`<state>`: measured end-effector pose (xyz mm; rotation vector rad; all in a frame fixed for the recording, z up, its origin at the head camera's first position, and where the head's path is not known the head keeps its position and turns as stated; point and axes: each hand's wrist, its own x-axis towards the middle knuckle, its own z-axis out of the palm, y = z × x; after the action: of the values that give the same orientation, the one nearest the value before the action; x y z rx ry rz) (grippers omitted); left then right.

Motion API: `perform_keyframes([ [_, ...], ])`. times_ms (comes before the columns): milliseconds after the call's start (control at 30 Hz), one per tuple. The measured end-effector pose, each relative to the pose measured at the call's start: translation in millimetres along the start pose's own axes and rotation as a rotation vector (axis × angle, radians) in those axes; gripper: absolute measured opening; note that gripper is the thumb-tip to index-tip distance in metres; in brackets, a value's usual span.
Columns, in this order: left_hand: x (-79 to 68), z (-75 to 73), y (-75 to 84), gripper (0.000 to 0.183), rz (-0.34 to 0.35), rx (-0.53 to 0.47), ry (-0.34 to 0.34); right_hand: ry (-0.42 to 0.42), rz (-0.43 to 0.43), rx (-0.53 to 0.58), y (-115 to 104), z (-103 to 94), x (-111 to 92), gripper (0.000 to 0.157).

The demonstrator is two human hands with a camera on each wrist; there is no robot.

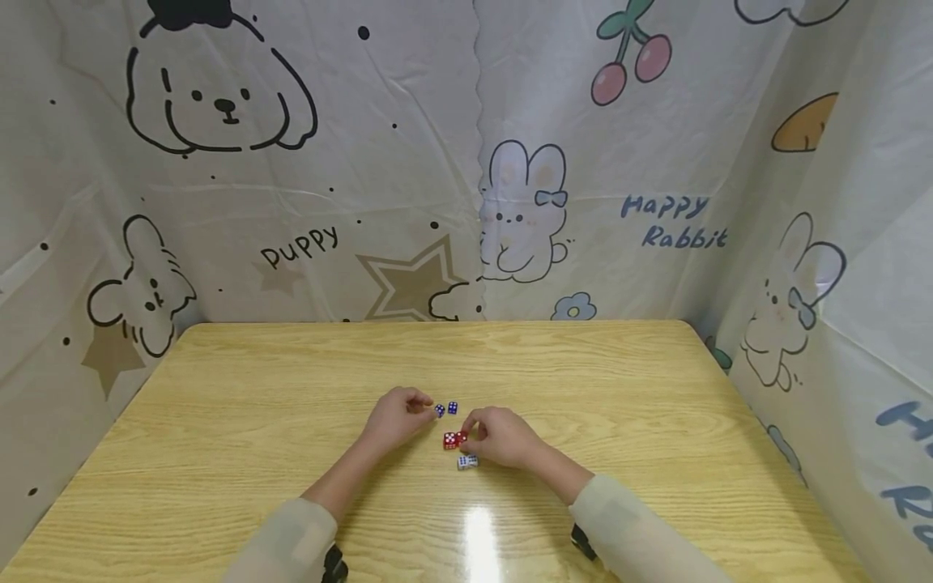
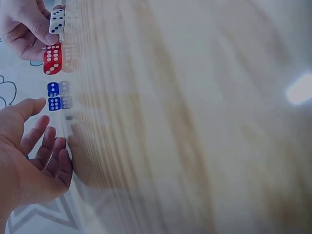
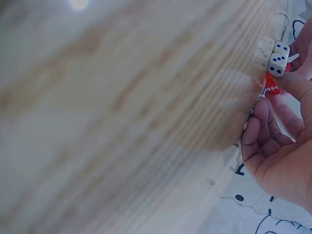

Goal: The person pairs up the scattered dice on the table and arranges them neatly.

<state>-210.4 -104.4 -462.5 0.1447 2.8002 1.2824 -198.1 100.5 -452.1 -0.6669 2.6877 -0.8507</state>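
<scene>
Two blue dice lie a small gap apart: the left blue die [image 1: 440, 410] and the right blue die [image 1: 453, 407]. My left hand [image 1: 399, 417] is beside the left one, its fingers loosely bent and nothing held in them, as the left wrist view shows. Nearer to me, a red die [image 1: 449, 441] stands against a second red die [image 1: 462, 438]. My right hand [image 1: 501, 438] pinches that second red die between thumb and fingers. A pair of white dice [image 1: 462, 463] with blue pips sits side by side just in front of the red ones.
The dice are near the middle of a wood-grain table [image 1: 291, 364]. Behind it and along both sides hangs a pale curtain [image 1: 408, 162] with cartoon prints. A bright light reflection shows on the tabletop between the forearms.
</scene>
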Motion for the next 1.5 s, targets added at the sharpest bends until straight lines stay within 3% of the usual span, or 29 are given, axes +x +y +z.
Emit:
perform_keyframes([
  [533,5.0,6.9,7.4,0.027,-0.035,0.108,-0.013,-0.002,-0.007,0.02,0.9,0.3,-0.8,0.019],
  [1500,6.2,5.2,4.1,0.019,-0.025,0.11,-0.015,0.004,0.005,0.018,-0.9,-0.3,-1.4,0.018],
])
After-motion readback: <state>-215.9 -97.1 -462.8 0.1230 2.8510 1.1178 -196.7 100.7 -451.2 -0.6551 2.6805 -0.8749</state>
